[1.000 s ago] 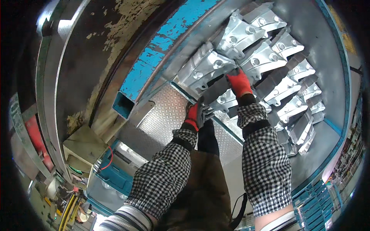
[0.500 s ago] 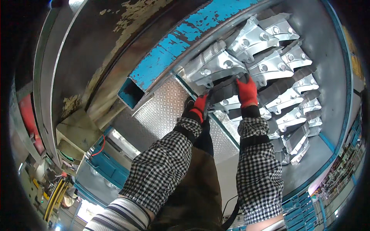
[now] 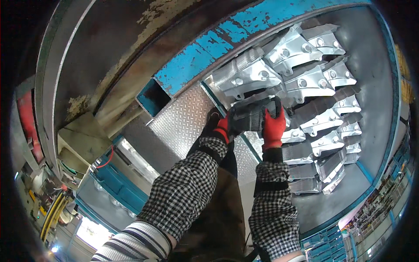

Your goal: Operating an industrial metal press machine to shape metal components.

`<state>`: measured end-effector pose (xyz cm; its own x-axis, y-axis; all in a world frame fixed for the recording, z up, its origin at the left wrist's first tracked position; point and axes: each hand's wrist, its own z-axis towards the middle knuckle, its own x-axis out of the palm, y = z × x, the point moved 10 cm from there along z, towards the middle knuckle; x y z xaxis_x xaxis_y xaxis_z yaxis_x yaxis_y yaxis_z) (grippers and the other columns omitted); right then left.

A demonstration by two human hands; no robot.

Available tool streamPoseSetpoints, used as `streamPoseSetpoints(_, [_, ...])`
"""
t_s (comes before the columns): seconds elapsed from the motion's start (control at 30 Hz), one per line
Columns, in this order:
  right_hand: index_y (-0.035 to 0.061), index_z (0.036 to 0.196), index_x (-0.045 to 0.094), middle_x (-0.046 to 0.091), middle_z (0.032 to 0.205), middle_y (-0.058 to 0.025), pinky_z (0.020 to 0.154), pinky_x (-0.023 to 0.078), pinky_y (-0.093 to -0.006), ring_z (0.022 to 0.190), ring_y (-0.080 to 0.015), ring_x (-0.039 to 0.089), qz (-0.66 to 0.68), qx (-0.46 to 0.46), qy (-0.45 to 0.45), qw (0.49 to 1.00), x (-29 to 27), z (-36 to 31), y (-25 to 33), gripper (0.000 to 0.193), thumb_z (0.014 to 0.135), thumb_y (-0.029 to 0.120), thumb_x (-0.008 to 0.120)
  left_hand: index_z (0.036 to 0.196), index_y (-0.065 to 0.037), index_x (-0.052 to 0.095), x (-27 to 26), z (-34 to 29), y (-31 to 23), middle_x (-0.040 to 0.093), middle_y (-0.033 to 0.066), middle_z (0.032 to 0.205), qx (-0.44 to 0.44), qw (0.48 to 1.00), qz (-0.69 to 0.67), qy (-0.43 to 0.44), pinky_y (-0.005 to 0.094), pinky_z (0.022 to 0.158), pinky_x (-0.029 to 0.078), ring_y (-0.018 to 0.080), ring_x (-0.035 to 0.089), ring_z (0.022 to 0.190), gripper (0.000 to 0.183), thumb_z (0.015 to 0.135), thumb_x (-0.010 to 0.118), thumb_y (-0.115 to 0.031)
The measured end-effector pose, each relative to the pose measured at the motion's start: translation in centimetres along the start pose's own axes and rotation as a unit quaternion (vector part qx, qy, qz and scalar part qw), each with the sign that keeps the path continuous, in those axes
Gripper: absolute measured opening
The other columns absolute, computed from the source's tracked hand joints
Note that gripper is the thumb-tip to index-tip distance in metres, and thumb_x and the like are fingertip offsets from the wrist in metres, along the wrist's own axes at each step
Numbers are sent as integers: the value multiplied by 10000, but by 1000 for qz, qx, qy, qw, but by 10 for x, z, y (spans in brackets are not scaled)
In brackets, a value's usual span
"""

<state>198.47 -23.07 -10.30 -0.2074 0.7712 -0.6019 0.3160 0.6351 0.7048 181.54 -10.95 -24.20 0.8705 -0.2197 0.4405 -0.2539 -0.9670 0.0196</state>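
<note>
overhead, a large blue-framed bin (image 3: 384,144) with a grey floor holds rows of stamped silver metal brackets (image 3: 305,83) lying close together; a chipped blue beam (image 3: 227,48) runs along its near edge, and a diamond-pattern steel plate (image 3: 183,126) lies just beside it on the left. both arms wear checked sleeves (image 3: 187,192); the left hand (image 3: 221,126) and the right hand (image 3: 274,124), each in a red-and-black glove, are closed on opposite ends of one dark grey bracket (image 3: 249,118), held just above the stacked row at the bin's near-left side.
</note>
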Motion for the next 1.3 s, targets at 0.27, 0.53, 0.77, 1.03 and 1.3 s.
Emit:
streamPoseSetpoints(0.27, [39, 1477, 521, 590, 1466, -146, 1118, 419, -354, 1347, -243, 560, 75, -37, 7, 996, 7, -8, 8, 602, 907, 59, 714, 1307, -140, 609, -26, 34, 30, 707, 44, 1155, -27, 999, 16, 32, 347, 740, 614, 184, 702, 924, 442, 1005, 610, -463])
streamPoseSetpoints(0.53, [12, 1496, 491, 573, 1485, -153, 1132, 413, -361, 1396, -254, 521, 148, -55, 21, 987, 4, -20, 0, 623, 911, 8, 705, 1331, -125, 613, -45, 49, 64, 699, 58, 1222, -120, 990, -6, 77, 366, 812, 617, 185, 707, 983, 435, 1027, 568, -434])
streamPoseSetpoints(0.77, [20, 1465, 539, 592, 1462, -114, 1098, 457, -347, 1354, -213, 543, 241, 0, 105, 965, -17, -50, -10, 607, 884, -72, 687, 1246, -123, 636, -33, 6, 84, 720, 46, 1104, -85, 988, -79, 101, 392, 799, 604, 214, 697, 905, 430, 1034, 514, -475])
streamPoseSetpoints(1.03, [-4, 1459, 515, 600, 1410, -144, 1080, 469, -394, 1299, -281, 579, 177, -46, 163, 970, -6, -52, 15, 687, 832, 48, 792, 1183, -113, 652, -63, 4, 66, 699, 47, 1036, -19, 979, -74, 188, 370, 708, 580, 188, 681, 886, 398, 1023, 525, -454])
streamPoseSetpoints(1.3, [-44, 1277, 606, 636, 1308, -246, 983, 495, -479, 1156, -428, 633, -432, 175, 307, 830, -26, -15, -22, 920, 864, 777, 563, 1059, -132, 643, -16, -45, 55, 658, 50, 880, -19, 989, -130, 65, 368, 624, 531, 219, 631, 702, 279, 1008, 541, -386])
